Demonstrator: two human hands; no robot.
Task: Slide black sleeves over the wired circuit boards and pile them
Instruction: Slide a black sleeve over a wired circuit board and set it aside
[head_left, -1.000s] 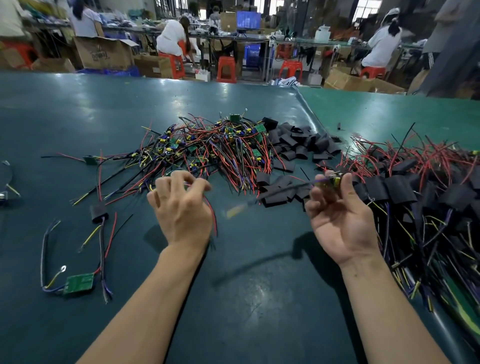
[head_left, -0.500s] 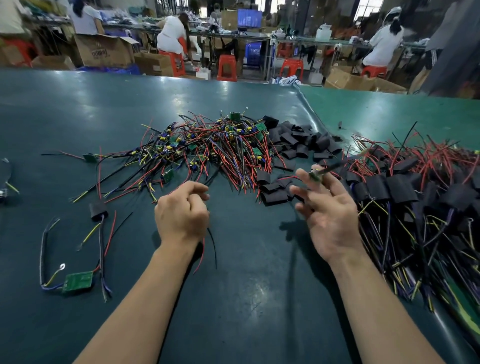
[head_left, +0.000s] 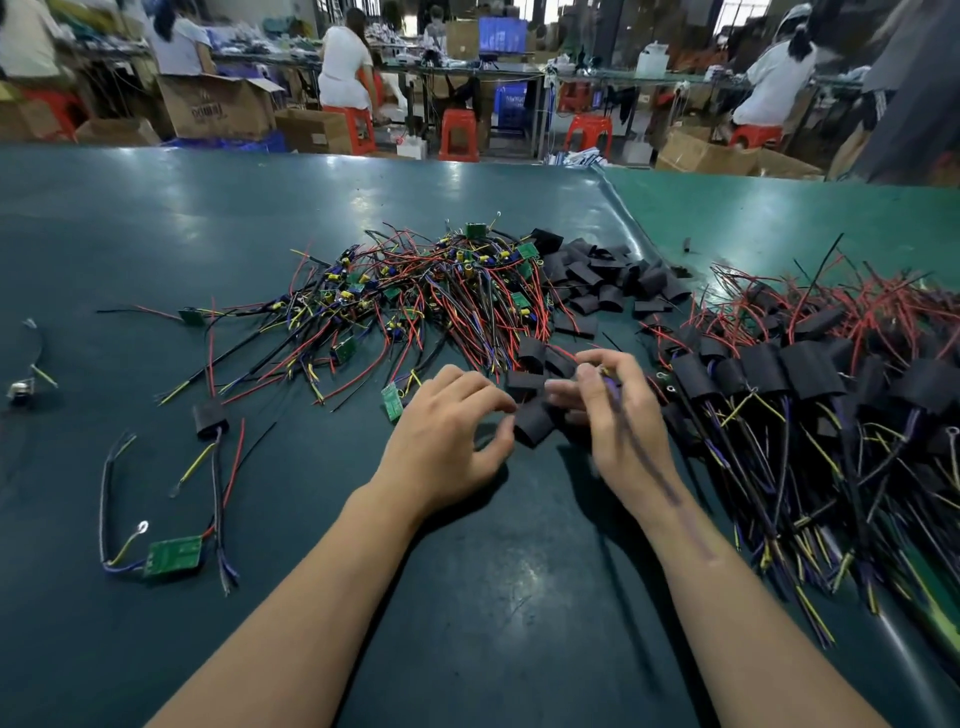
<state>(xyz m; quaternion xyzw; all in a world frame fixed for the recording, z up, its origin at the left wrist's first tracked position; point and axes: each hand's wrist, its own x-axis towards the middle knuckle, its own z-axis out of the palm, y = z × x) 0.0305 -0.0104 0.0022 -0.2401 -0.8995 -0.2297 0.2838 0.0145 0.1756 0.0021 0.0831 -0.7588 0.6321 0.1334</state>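
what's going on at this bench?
A person is sleeving wired circuit boards. The left hand pinches a loose black sleeve at the near edge of the heap of empty black sleeves. The right hand has a grip on a bundle of purple and black wires trailing along the forearm. Bare green boards with red and yellow wires lie tangled in the middle; the finished pile of sleeved boards sits to the right.

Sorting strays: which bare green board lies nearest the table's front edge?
The green board at front left, with a ring-terminal wire, apart from the central wire pile.
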